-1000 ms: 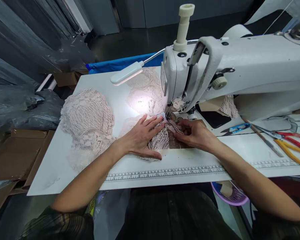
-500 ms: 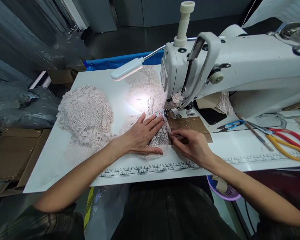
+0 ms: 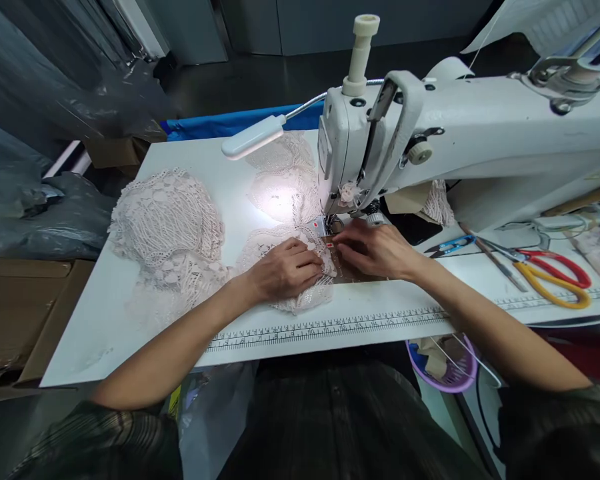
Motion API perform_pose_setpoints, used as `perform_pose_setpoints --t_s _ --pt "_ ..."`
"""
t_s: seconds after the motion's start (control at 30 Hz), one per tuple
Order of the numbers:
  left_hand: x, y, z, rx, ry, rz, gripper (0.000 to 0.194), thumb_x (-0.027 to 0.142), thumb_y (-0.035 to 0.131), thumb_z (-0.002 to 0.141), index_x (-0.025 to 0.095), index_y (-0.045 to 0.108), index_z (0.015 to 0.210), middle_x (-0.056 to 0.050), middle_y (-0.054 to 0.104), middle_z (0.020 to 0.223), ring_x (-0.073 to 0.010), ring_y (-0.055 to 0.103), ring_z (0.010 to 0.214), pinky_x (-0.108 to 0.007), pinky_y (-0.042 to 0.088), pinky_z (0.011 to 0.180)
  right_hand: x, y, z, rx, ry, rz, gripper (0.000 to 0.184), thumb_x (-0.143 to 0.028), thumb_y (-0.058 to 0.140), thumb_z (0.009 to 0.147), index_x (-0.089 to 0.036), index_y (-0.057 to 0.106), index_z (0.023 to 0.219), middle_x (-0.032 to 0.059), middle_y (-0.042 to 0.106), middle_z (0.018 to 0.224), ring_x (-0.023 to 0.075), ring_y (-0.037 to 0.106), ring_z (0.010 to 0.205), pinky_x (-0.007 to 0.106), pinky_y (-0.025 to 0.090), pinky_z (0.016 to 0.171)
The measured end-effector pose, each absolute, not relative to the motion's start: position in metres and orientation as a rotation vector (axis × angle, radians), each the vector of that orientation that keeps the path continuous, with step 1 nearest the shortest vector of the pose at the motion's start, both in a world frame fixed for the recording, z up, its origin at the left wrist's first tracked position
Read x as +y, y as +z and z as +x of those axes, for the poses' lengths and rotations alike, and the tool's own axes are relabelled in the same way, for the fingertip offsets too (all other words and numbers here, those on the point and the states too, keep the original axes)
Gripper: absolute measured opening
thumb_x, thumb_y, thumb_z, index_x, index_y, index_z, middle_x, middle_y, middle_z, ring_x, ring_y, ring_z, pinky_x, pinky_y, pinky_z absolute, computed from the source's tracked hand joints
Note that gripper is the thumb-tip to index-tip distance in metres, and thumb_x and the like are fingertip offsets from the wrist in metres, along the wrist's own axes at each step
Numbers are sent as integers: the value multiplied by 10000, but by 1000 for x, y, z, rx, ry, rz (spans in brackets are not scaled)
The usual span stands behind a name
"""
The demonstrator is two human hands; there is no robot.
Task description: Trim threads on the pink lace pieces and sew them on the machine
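A pale pink lace piece (image 3: 260, 243) lies partly under the presser foot (image 3: 325, 225) of a white sewing machine (image 3: 350, 147). My left hand (image 3: 287, 270) rests on this lace with its fingers curled and gripping it. Close to the right side of the presser foot is my right hand (image 3: 373, 248), its fingers bent and pinched together near the lace edge. What lies between those fingertips is hidden. Brown plate (image 3: 353, 272) shows below my right hand. More joined lace (image 3: 285, 183) extends behind the foot, lit by a lamp (image 3: 254, 137).
A heap of pale lace cups (image 3: 170, 220) sits on the left of the white table (image 3: 95, 320). Blue thread snips (image 3: 453, 247) and red-and-yellow scissors (image 3: 555, 280) lie at the right. Along the front edge runs a printed ruler (image 3: 310, 331). Below hangs a purple basket (image 3: 463, 380).
My left hand has gone from flat and spread to curled on the lace. My right hand has moved up and closer to the presser foot. The view has shifted slightly.
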State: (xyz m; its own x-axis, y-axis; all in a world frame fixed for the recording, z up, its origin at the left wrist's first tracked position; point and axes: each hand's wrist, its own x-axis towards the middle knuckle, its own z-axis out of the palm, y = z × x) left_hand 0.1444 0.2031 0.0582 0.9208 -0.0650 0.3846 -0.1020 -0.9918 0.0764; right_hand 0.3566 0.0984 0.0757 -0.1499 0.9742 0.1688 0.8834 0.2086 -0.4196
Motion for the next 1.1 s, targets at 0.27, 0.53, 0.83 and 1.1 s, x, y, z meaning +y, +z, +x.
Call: perform_pose_setpoints --t_s 0.27,0.53,0.83,1.1 --pt "200 59 143 -185 715 2930 122 166 555 892 165 663 836 -53 724 947 -152 664 853 -389 533 936 105 47 357 -2200 140 -1520 372 -230 486 912 -187 635 1250 131 575 1053 229 570 892 373 513 751" --pt "203 56 144 -240 859 2808 79 99 620 837 135 665 891 -54 729 942 -165 694 950 -424 535 1018 102 41 362 -2162 154 -1400 369 -188 444 929 -207 614 1256 122 550 1068 221 552 966 419 547 835" --pt "205 55 146 -260 869 2776 121 82 613 840 140 673 929 -54 732 961 -171 691 997 -432 554 1008 103 38 363 -2187 69 -1356 337 -169 438 919 -141 652 1178 146 555 1049 239 557 969 439 562 842" --pt "203 55 146 -262 861 2805 86 94 627 838 134 676 896 -51 741 908 -164 704 940 -403 561 991 100 42 362 -2112 140 -1393 351 -160 442 922 -147 637 1214 139 582 1048 226 583 963 433 549 874"
